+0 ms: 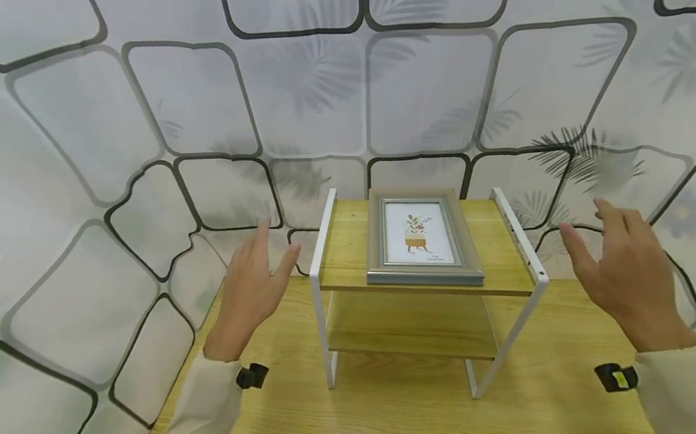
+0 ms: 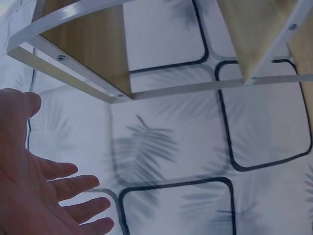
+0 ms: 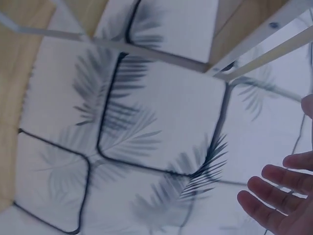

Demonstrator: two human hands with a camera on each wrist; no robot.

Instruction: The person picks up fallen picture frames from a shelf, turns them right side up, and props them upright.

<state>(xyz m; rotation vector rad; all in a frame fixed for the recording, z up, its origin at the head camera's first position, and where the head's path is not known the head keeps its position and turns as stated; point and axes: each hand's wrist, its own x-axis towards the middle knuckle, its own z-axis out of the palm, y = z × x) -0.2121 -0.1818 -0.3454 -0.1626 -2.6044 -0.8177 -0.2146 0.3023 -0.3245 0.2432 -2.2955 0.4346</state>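
A picture frame with a silver-beige border lies flat, face up, on the wooden top of a small two-tier shelf with white metal legs. Its print shows a plant in an orange pot. To the left of the shelf, my left hand hovers with fingers spread and holds nothing. On the other side, my right hand is raised apart from the shelf, also holding nothing. Both wrist views show spread fingers near the shelf's white side frame, touching nothing.
The shelf's lower board sits beneath the top. Behind and to the left, a wall bears a pattern of rounded squares and leaves. The wood-look floor extends in front. Small black devices are strapped at both wrists.
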